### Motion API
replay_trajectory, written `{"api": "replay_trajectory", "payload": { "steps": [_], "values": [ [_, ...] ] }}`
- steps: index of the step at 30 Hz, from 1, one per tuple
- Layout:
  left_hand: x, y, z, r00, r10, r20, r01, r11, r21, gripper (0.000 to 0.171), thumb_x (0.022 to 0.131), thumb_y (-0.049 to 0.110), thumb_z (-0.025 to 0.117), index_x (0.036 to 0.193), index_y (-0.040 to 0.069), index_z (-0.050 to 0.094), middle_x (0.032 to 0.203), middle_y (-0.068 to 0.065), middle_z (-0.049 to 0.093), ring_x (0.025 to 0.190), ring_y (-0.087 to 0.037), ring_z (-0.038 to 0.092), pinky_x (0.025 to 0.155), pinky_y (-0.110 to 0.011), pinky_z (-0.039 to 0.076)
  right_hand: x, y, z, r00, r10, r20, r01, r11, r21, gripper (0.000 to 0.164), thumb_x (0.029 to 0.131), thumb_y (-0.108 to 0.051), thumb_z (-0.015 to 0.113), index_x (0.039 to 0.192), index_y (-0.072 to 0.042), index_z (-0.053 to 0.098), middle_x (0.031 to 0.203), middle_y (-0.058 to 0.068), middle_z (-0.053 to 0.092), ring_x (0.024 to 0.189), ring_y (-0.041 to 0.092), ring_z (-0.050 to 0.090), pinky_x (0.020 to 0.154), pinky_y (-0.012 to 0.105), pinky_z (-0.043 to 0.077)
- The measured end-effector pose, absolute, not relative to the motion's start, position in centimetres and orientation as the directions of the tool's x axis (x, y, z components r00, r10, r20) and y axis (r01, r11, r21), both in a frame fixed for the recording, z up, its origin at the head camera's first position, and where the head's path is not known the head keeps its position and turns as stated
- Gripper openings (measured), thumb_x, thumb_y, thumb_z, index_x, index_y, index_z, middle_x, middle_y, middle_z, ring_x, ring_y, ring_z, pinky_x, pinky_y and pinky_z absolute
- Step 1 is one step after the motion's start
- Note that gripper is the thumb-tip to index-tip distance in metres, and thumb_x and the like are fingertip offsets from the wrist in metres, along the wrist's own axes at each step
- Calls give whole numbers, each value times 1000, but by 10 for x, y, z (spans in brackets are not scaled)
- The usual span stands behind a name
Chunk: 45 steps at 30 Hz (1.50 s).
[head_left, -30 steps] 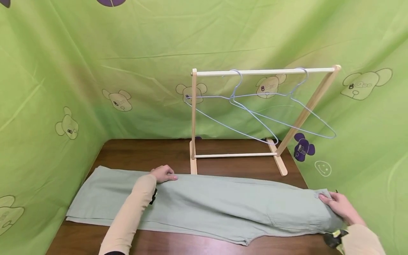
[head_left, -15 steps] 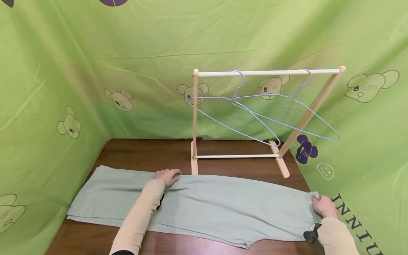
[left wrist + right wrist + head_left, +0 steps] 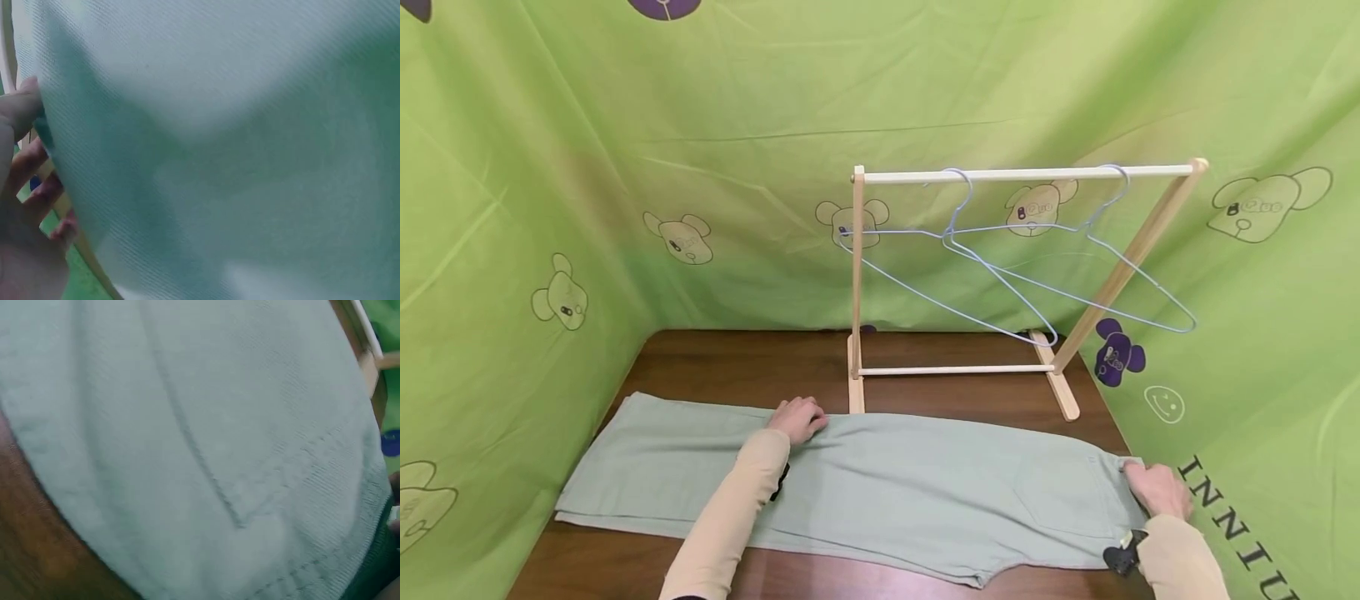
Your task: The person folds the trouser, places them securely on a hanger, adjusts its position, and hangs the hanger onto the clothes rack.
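Pale green trousers [image 3: 925, 492], folded lengthwise, lie across the table with their leg ends at the left and the waist at the right. My left hand [image 3: 797, 419] is at the far edge, partway along the legs. In the left wrist view its thumb and fingers [image 3: 44, 190] meet the cloth edge, pinching it. At the upper corner of the waistband, my right hand [image 3: 1161, 489] grips the fabric with the thumb on top. A stitched pocket [image 3: 240, 522] fills much of the right wrist view, where only a little of that hand shows at the edge.
Behind the trousers stands a wooden rack [image 3: 1030, 175], two lilac wire hangers [image 3: 958, 229] hooked on its top bar. One rack foot [image 3: 856, 392] comes close to the far trouser edge. Green printed cloth walls [image 3: 737, 125] border the brown table [image 3: 737, 358].
My right hand has moved left with the waist end, which now lies flatter with the pocket showing. My left hand has shifted slightly right along the far edge.
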<state>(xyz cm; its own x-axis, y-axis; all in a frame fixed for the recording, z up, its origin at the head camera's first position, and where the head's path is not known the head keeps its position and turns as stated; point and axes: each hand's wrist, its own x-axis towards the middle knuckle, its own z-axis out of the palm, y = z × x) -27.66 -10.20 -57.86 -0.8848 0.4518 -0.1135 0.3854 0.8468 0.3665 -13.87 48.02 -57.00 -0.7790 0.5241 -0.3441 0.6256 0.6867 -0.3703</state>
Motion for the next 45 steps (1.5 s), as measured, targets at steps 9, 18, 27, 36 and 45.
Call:
{"api": "replay_trajectory", "payload": {
  "steps": [9,18,27,36,45],
  "values": [
    [-282,-109,-577,-904,409,-127,325,848,420,13,96,15,67,96,9,79,100,-7,76,97,-28,71,89,-45,55,-143,473,-567,-792,584,-176,564,591,-576,62,101,-41,45,129,14,53,138,44,43,124,62,39,97,62,41],
    [-287,-118,-563,-974,205,-100,158,923,350,12,97,15,66,94,9,76,101,-8,70,95,-34,69,83,-47,57,-167,456,-558,-781,616,-103,478,484,-733,54,99,-28,49,132,15,52,139,42,45,131,58,36,110,62,32],
    [-283,-110,-576,-949,314,17,312,935,166,14,96,17,66,90,8,74,110,-11,61,109,-33,54,102,-51,45,-162,455,-560,-820,509,-261,566,655,-501,72,99,-45,44,136,16,42,142,48,30,126,65,29,103,68,27],
    [-283,-115,-587,-928,369,53,369,889,272,18,99,16,61,104,3,73,103,-14,69,99,-35,61,89,-48,53,-142,476,-552,-838,398,-374,545,652,-527,82,99,-61,33,105,18,56,125,46,47,104,49,54,84,47,49],
    [-282,-120,-582,-947,314,-71,274,902,335,17,102,20,58,97,7,69,92,-13,72,89,-38,70,80,-50,55,-123,490,-554,-838,238,-491,531,561,-635,74,104,-54,34,105,15,62,96,13,66,85,7,56,76,24,46]
  ]
}}
